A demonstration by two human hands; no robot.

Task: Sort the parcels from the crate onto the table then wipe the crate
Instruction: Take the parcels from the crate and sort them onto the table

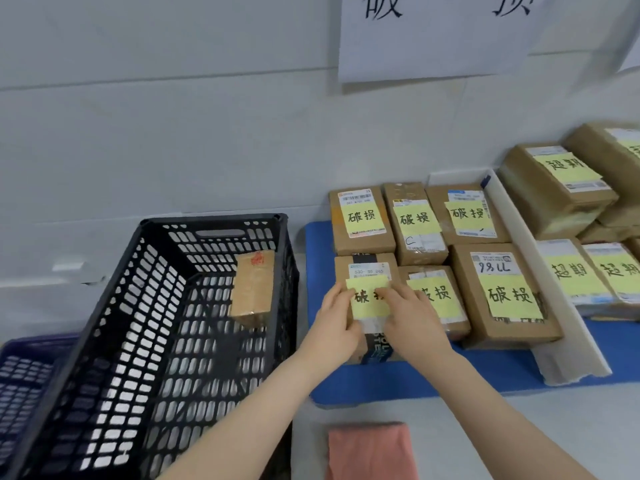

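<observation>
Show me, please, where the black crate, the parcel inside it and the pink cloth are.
black crate (131,341), head view, on its left inner wall.
parcel in the crate (251,289), head view, on its brown taped face.
pink cloth (369,452), head view, on the middle of its folded top.

A white sheet (433,39) with large black brush characters hangs on the pale wall (173,116). A second sheet (632,53) shows only its corner at the right edge. Below lies a blue mat (381,386). A white strip (571,365) crosses it, running back to the wall. A purple slotted basket (24,382) sits far left.
</observation>
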